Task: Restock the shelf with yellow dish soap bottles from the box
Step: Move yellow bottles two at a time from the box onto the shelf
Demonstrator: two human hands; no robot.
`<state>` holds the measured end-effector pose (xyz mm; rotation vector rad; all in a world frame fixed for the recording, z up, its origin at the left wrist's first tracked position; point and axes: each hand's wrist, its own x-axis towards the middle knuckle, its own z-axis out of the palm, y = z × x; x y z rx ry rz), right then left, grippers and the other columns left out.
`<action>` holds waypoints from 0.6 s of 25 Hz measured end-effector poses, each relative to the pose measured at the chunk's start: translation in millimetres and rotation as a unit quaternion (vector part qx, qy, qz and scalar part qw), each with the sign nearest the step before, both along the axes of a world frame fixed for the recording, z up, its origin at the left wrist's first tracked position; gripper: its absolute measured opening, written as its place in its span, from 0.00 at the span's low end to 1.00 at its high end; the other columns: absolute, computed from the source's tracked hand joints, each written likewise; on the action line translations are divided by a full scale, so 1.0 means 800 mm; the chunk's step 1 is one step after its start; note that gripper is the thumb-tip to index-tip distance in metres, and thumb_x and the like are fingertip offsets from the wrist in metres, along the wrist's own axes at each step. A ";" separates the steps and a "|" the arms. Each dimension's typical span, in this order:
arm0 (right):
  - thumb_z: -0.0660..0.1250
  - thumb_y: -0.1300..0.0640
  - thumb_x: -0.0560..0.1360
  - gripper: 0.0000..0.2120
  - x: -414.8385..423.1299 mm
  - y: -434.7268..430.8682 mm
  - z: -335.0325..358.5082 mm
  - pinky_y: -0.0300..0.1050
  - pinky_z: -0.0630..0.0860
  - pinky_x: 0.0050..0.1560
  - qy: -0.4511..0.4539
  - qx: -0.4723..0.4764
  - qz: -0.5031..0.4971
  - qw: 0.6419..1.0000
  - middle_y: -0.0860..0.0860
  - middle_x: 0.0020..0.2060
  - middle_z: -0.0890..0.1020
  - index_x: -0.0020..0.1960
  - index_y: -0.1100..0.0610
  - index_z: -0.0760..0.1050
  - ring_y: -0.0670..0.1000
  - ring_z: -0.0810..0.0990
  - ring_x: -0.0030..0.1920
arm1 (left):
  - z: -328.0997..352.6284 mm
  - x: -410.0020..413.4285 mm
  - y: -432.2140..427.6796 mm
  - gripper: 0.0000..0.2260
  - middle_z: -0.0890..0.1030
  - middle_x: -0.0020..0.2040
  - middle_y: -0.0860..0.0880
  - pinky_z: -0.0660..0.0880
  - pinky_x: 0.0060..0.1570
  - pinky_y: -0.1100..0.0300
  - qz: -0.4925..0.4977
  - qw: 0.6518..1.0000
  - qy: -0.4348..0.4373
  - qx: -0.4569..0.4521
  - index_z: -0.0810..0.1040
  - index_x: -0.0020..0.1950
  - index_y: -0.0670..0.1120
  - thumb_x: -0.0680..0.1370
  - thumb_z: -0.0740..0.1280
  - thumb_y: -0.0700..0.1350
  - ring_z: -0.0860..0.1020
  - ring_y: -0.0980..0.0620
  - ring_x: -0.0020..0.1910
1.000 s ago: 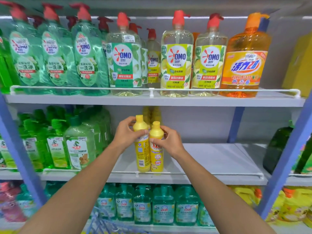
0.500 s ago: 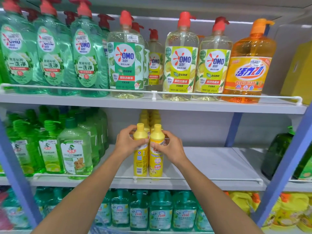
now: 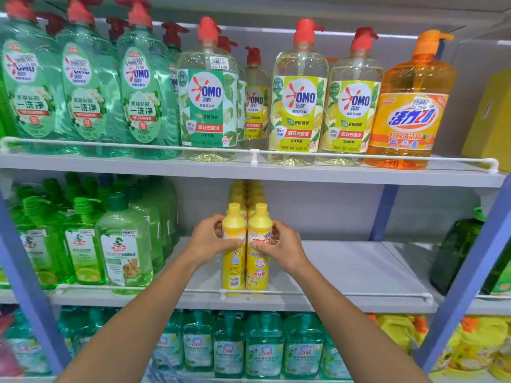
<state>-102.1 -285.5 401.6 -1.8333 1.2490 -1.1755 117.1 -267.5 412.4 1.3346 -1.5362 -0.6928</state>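
Yellow left bottle [image 3: 233, 269]: clasped by left hand [image 3: 208, 244], thumb across the label, fingers curled round the far side.
Yellow right bottle [image 3: 258, 272]: clasped likewise by right hand [image 3: 282, 246]; touching its neighbour.
Position: both upright on middle shelf [image 3: 345, 272], just behind white rail [image 3: 331, 294].
Behind: row of matching yellow bottles [image 3: 246, 192].
Left side: green pump bottles [image 3: 124, 244].

shop aisle, tiered shelves [image 3: 359, 172] with rail guards, rows of price-stickered detergent bottles [image 3: 208, 100]
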 end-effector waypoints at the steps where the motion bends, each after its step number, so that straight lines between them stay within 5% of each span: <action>1: 0.82 0.54 0.67 0.27 -0.001 0.001 0.000 0.24 0.75 0.42 0.000 0.001 0.004 1.000 0.45 0.52 0.84 0.63 0.55 0.77 0.35 0.81 0.47 | -0.001 -0.009 0.004 0.25 0.85 0.47 0.51 0.82 0.48 0.52 0.032 0.999 -0.006 -0.015 0.78 0.55 0.47 0.62 0.84 0.47 0.83 0.52 0.46; 4: 0.82 0.55 0.67 0.27 -0.004 0.004 -0.012 0.25 0.75 0.45 -0.004 0.011 0.017 1.000 0.43 0.52 0.83 0.63 0.54 0.77 0.32 0.81 0.48 | -0.014 -0.025 0.013 0.26 0.83 0.45 0.53 0.80 0.41 0.57 0.063 0.998 0.018 -0.012 0.75 0.54 0.47 0.63 0.84 0.47 0.81 0.54 0.42; 9: 0.80 0.56 0.69 0.26 -0.005 0.014 -0.053 0.35 0.80 0.56 -0.026 0.041 0.005 0.999 0.46 0.55 0.83 0.65 0.57 0.77 0.36 0.81 0.52 | -0.049 -0.003 0.016 0.28 0.83 0.54 0.52 0.81 0.55 0.54 -0.034 0.997 -0.028 0.070 0.77 0.63 0.46 0.66 0.82 0.38 0.82 0.54 0.52; 15: 0.80 0.57 0.69 0.27 0.001 0.014 -0.062 0.26 0.76 0.48 -0.030 0.031 -0.005 0.999 0.46 0.55 0.83 0.66 0.56 0.76 0.34 0.81 0.50 | -0.066 -0.028 0.017 0.27 0.82 0.49 0.54 0.75 0.41 0.66 0.076 0.996 -0.029 0.028 0.77 0.58 0.48 0.63 0.84 0.46 0.81 0.58 0.45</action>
